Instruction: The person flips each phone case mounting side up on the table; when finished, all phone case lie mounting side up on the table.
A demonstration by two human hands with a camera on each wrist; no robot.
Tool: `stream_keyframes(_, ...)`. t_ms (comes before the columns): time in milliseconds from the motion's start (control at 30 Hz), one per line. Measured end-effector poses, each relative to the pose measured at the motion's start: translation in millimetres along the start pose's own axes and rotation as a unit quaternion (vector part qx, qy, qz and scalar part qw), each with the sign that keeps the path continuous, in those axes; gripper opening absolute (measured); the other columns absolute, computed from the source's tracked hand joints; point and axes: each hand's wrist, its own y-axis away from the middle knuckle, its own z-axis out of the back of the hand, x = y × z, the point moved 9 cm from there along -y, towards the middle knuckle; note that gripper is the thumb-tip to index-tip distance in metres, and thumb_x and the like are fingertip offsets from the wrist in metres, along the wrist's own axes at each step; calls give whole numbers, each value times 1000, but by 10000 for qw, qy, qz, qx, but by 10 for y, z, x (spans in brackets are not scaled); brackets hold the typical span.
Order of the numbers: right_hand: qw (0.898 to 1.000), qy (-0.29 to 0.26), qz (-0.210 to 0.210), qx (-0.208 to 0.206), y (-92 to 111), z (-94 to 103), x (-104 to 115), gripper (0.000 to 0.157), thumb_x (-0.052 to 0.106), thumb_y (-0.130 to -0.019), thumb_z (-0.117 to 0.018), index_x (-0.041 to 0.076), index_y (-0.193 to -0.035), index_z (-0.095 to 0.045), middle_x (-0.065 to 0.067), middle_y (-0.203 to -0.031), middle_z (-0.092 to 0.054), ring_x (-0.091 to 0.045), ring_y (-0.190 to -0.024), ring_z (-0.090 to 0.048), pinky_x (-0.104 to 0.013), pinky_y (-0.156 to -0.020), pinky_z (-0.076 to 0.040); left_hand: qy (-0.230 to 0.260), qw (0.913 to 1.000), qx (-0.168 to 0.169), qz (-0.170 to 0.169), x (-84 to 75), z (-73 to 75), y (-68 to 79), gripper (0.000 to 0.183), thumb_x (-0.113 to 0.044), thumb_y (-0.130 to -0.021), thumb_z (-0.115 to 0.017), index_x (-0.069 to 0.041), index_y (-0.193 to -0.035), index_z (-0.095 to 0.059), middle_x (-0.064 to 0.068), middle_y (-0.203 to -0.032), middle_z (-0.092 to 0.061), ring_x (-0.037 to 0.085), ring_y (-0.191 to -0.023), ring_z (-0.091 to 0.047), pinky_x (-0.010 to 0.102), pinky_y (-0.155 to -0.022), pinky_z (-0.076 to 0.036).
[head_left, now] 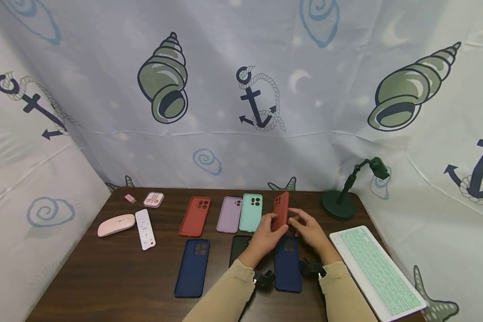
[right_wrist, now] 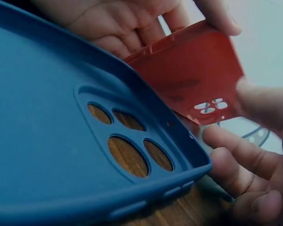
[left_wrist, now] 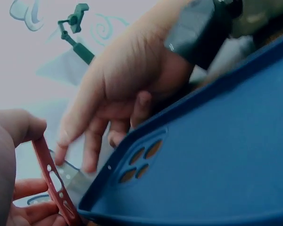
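Note:
My left hand [head_left: 265, 239] grips a red phone case [head_left: 281, 210] by its sides and holds it upright above the table, thumb on the near edge. To its right is my right hand [head_left: 311, 232], its fingers loosely bent. In the right wrist view the right thumb [right_wrist: 262, 101] lies at the edge of the red case [right_wrist: 193, 66]; whether it touches cannot be told. Below the hands lies a dark blue phone case [head_left: 288, 273], inner side up and large in both wrist views. A black phone case [head_left: 237, 250] is partly hidden under my left forearm.
Lilac [head_left: 229, 214] and mint [head_left: 250, 214] cases lie behind; another red case [head_left: 195, 217] and blue case [head_left: 192, 268] lie left. Further left are a mouse [head_left: 116, 225], remote [head_left: 145, 229] and earbud case [head_left: 154, 200]. A green stand [head_left: 339, 205] and keyboard [head_left: 378, 270] stand right.

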Motion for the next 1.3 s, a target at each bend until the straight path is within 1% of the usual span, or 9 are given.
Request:
stream_keyframes(167,9988,99,-426,202,21,-49,-14,40,19,-104,-57,9,-143,-57,-19,-131,-64,-36,-101,-61,-41,-75,-56,35,9999,-136,25,-54,27,8,57,-44,-100,-60,-8,-143,-49,13,-134,-56,23,-117,-59,45,-97,-50)
stream_keyframes(300,9986,140,-460,206,-11,-70,-131,39,21,-105,-56,10,-143,-58,-18,-141,-59,-39,-107,-59,-40,-78,-56,150,9996,-250,34,-98,73,22,47,-38,-101,-60,-12,-140,-52,11,-131,-62,23,-116,-62,44,-97,-51)
stream_keyframes(500,9989,288,-362,127,-12,-70,-197,40,32,-103,-59,14,-138,-62,-16,-131,-62,-35,-98,-61,-35,-76,-56,447,9984,-327,-139,-169,120,29,35,-25,-103,-58,-15,-136,-54,8,-130,-67,21,-117,-67,39,-94,-54)
stream_keyframes(667,9979,438,-479,78,-11,-47,-224,40,37,-102,-60,19,-137,-64,-13,-123,-62,-28,-84,-63,-32,-66,-54,426,9981,-388,-198,-172,179,17,34,-19,-102,-59,-13,-135,-54,11,-123,-69,18,-103,-69,29,-80,-55)
stream_keyframes(800,9970,523,-562,7,-15,-20,-233,43,38,-102,-60,18,-140,-62,-12,-121,-59,-25,-80,-61,-32,-58,-50,269,9983,-500,-142,-142,245,8,35,-16,-101,-60,-9,-135,-56,14,-121,-70,13,-92,-68,27,-73,-52)
stream_keyframes(900,9965,551,-626,-87,-18,6,-235,45,38,-101,-61,18,-141,-61,-12,-121,-57,-26,-79,-61,-31,-57,-49,-14,9985,-516,-162,-140,267,4,36,-16,-100,-63,-5,-134,-57,15,-119,-70,12,-88,-68,26,-71,-53)
stream_keyframes(1000,9956,558,-739,-126,-11,18,-256,45,39,-101,-61,19,-142,-60,-12,-121,-56,-26,-78,-61,-32,-51,-46,-742,9947,-662,-253,-152,292,11,36,-18,-99,-66,-5,-132,-61,12,-116,-70,15,-93,-64,28,-75,-51)
stream_keyframes(1133,9945,565,-869,-135,-4,25,-285,45,39,-102,-60,21,-143,-59,-11,-121,-55,-24,-74,-60,-33,-45,-42,-1845,9760,-1073,-432,-177,343,22,33,-21,-95,-72,-9,-126,-67,9,-111,-67,22,-95,-55,33,-81,-45)
stream_keyframes(1300,9939,597,-896,-247,-13,61,-281,43,37,-103,-59,23,-144,-58,-9,-122,-54,-24,-68,-58,-35,-42,-41,-2463,9607,-1198,-453,-153,343,6,32,-22,-93,-75,-9,-122,-72,8,-108,-66,23,-93,-51,35,-82,-42)
